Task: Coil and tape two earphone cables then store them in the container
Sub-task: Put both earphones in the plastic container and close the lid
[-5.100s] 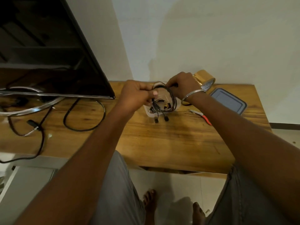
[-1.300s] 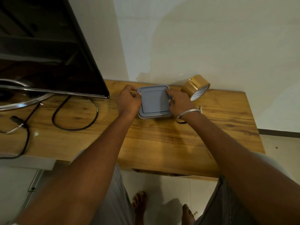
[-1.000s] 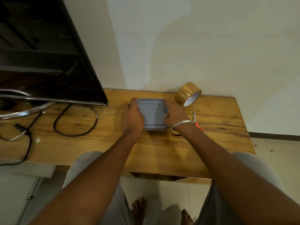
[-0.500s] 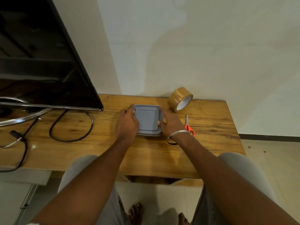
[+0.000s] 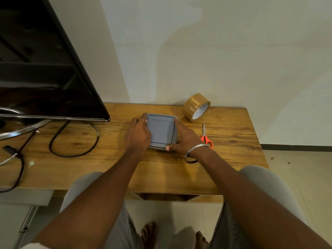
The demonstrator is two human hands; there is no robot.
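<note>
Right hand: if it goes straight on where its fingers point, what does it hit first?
Likely the wall. The right hand grips the container at its right edge, fingers pointing away and slightly left; that line passes left of the tape roll. Depth unclear.

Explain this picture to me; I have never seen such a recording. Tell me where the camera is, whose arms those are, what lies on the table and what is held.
There is no machine here. The arms belong to a person, and the one camera sits on their head, looking forward and down, so you also see their knees and feet. The left hand and the right hand grip a small container from either side. Its grey lid is on, so nothing inside shows. It stands on a wooden table. To its right are a roll of brown tape, on edge by the wall, and red-handled scissors, lying flat. At the left are a TV and a looped black cable.
</note>
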